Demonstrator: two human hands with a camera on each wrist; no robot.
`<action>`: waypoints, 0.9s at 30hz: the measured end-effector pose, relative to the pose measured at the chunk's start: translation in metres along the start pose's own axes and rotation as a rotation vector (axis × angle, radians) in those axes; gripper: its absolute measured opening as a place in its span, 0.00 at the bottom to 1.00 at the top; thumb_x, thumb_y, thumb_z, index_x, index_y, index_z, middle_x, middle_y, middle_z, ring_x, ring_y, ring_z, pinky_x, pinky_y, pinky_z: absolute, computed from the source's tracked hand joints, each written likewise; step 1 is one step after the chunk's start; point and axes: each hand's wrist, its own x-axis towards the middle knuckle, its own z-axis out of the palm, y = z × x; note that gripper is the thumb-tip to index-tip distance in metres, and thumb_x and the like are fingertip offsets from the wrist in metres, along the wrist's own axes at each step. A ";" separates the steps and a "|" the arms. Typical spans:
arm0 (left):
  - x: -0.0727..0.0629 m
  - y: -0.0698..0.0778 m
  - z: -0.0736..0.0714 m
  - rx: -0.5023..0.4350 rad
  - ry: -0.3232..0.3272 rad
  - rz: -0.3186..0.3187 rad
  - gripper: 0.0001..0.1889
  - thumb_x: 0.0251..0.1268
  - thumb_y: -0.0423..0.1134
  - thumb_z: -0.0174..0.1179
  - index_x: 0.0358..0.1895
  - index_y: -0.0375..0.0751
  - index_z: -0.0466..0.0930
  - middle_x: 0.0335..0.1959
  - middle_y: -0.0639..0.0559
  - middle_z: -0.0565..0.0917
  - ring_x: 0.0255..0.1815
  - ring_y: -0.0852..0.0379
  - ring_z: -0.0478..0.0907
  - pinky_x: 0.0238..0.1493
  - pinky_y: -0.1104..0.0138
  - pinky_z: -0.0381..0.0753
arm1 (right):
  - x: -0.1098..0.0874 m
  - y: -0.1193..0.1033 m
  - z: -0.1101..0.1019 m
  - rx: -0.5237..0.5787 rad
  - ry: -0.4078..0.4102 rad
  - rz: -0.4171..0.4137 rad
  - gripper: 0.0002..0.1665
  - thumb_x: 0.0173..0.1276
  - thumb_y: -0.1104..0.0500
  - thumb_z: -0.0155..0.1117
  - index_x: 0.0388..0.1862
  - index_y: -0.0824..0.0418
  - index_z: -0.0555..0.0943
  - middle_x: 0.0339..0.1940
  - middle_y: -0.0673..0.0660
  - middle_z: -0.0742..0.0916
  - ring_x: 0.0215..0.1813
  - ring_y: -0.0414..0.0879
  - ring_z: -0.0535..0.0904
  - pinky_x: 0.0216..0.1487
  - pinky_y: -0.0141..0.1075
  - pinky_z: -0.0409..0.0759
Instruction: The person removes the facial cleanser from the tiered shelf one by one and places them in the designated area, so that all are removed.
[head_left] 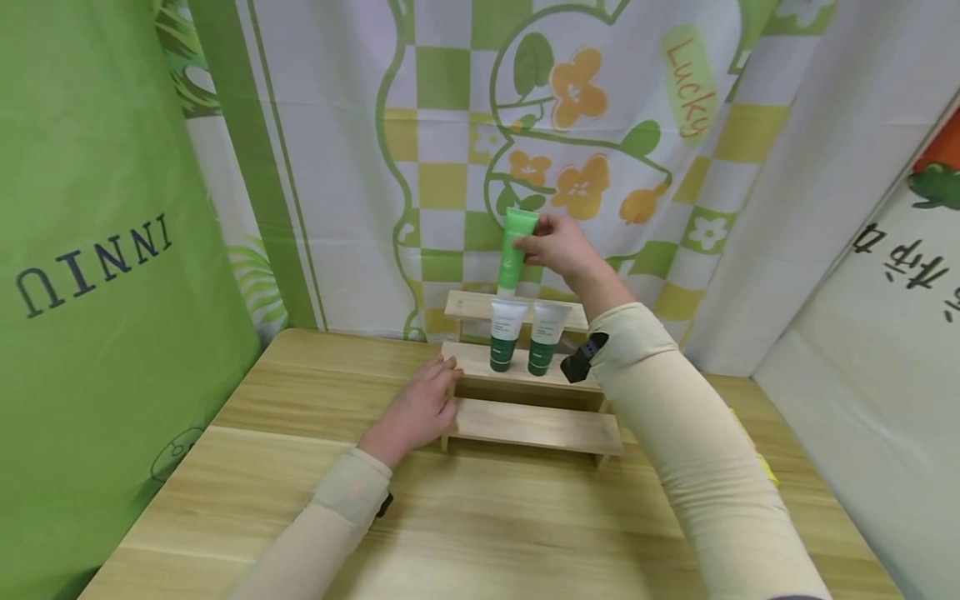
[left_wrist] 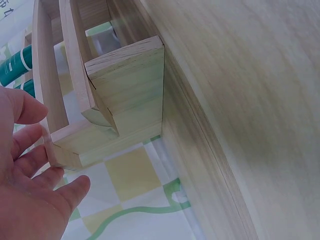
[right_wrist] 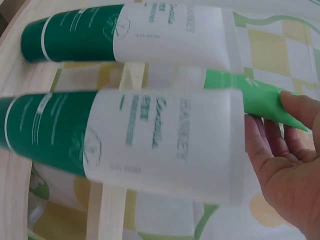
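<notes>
My right hand (head_left: 558,246) pinches a bright green squeeze tube (head_left: 512,254) near its upper, crimped end. The tube is upright, its pale cap right at the top board of a three-tier wooden display stand (head_left: 540,423). Fingers and thumb of my left hand (head_left: 420,404) hold the left end of the stand's middle board; the left wrist view shows that hand (left_wrist: 35,170) at the board's end. Two white-and-dark-green tubes, one on the left (head_left: 507,333) and one on the right (head_left: 546,337), stand cap down on the middle tier. In the right wrist view they partly hide the green tube (right_wrist: 250,97).
The stand is on a wood-grain table (head_left: 480,525) near its back edge. A patterned curtain (head_left: 442,83) hangs behind, with a green cloth (head_left: 112,167) at the left. Something yellow (head_left: 767,469) shows beside my right sleeve.
</notes>
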 end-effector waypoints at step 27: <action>0.002 0.002 0.003 -0.007 0.007 0.003 0.23 0.65 0.35 0.56 0.63 0.34 0.72 0.70 0.37 0.68 0.74 0.39 0.58 0.74 0.50 0.58 | -0.025 0.003 -0.069 0.090 0.165 -0.051 0.24 0.66 0.66 0.66 0.55 0.67 0.66 0.48 0.60 0.76 0.41 0.48 0.82 0.55 0.43 0.82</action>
